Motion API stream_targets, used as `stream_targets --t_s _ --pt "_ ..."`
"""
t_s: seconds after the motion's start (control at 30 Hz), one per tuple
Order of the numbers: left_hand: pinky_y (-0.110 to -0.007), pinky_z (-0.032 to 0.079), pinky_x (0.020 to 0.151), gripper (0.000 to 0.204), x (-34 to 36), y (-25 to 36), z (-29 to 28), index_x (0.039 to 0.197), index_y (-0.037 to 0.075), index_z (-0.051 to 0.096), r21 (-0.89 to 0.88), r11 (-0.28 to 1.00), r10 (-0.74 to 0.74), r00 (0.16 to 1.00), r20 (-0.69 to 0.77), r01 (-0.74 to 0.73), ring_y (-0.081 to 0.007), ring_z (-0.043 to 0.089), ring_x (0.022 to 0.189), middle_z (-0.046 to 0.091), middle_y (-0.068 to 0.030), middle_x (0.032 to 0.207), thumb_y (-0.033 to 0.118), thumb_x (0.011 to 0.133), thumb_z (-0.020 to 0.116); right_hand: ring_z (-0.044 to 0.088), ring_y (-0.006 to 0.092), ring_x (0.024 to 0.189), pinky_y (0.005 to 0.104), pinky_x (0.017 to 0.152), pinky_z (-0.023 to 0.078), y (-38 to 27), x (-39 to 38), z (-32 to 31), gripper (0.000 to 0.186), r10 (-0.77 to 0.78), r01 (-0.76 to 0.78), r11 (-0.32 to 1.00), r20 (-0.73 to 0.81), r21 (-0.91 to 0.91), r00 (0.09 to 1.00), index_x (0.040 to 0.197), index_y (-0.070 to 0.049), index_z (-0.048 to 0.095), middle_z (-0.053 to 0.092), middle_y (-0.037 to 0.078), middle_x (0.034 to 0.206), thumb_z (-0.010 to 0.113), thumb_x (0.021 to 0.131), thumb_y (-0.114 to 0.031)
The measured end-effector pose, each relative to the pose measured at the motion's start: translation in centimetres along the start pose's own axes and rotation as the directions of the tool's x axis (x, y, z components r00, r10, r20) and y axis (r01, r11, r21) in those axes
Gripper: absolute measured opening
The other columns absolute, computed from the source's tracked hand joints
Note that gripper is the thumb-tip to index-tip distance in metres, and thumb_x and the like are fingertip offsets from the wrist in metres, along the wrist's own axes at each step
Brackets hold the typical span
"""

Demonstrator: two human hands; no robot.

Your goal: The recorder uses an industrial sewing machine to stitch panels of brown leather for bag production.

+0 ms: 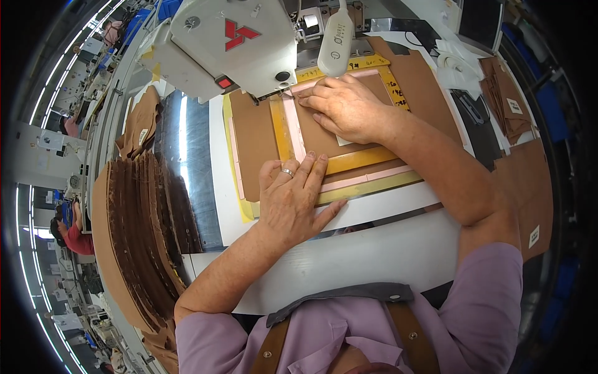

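Long, bright strip lights (18, 218) line the room at left, near a pale wall (31, 159).

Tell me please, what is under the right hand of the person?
Under the right hand lies a brown panel, with part of a white piece showing near the wrist. Anything else beneath the palm is covered and cannot be told.

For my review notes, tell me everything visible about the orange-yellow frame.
The orange-yellow frame looks rigid, with straight bars, the top and right ones bearing dark handwriting. It lies flat around brown material, pink strips along some inner edges. The left hand covers its lower-left corner; the right forearm hides part of its right side.
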State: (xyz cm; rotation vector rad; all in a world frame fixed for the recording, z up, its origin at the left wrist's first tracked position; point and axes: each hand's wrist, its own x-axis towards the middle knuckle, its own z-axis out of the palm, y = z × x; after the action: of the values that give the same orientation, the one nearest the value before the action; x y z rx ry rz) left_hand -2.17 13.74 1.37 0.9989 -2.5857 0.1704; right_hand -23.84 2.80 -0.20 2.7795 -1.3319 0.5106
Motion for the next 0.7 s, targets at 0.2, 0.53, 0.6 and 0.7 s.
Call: stream_targets --t_s 0.2,0.53,0.6,0.7 --pt "-0.042 0.04 0.096 0.063 0.5 -0.7 -0.8 0.129 0.002 0.064 -0.127 0.992 0.029 0.995 0.1 -0.016 -0.0257 0.063 0.099 0.07 -0.014 0.119 0.041 0.083 0.078 0.054 0.0208 0.124 0.0415 0.106 0.039 -0.7 -1.5 0.4 0.039 -0.037 0.036 0.999 -0.05 -0.038 0.998 0.132 -0.01 0.062 0.065 0.003 0.127 0.055 0.101 -0.032" --pt "-0.045 0.043 0.109 0.074 5.1 -4.7 1.4 0.132 -0.009 0.057 -0.106 0.994 -0.019 0.994 0.103 0.03 -0.0359 0.056 0.126 0.06 -0.0238 0.134 0.05 0.089 0.071 0.048 0.0334 0.135 0.0597 0.114 0.035 -1.8 -4.7 -2.3 0.055 0.107 -0.103 0.994 0.09 -0.047 0.99 0.143 -0.008 0.055 0.056 0.013 0.143 0.053 0.102 -0.044" --pt "-0.045 0.043 0.109 0.076 5.4 -4.7 1.8 0.133 -0.009 0.057 -0.061 0.997 -0.032 0.99 0.138 0.041 -0.0358 0.056 0.128 0.059 -0.0241 0.135 0.052 0.09 0.069 0.045 0.0375 0.138 0.0621 0.115 0.032 -1.8 -5.7 -1.8 0.056 0.118 -0.114 0.992 0.069 -0.059 0.991 0.144 -0.009 0.054 0.053 0.015 0.146 0.052 0.102 -0.046" --pt "-0.048 0.039 0.112 0.078 5.3 -5.5 2.6 0.134 -0.009 0.056 -0.044 0.999 -0.026 0.998 0.064 0.029 -0.0356 0.054 0.132 0.059 -0.0242 0.136 0.055 0.091 0.066 0.038 0.0437 0.143 0.0663 0.116 0.028 -2.2 -5.5 -1.9 0.058 0.153 -0.148 0.987 0.081 -0.067 0.985 0.146 -0.012 0.053 0.048 0.017 0.151 0.052 0.102 -0.049"
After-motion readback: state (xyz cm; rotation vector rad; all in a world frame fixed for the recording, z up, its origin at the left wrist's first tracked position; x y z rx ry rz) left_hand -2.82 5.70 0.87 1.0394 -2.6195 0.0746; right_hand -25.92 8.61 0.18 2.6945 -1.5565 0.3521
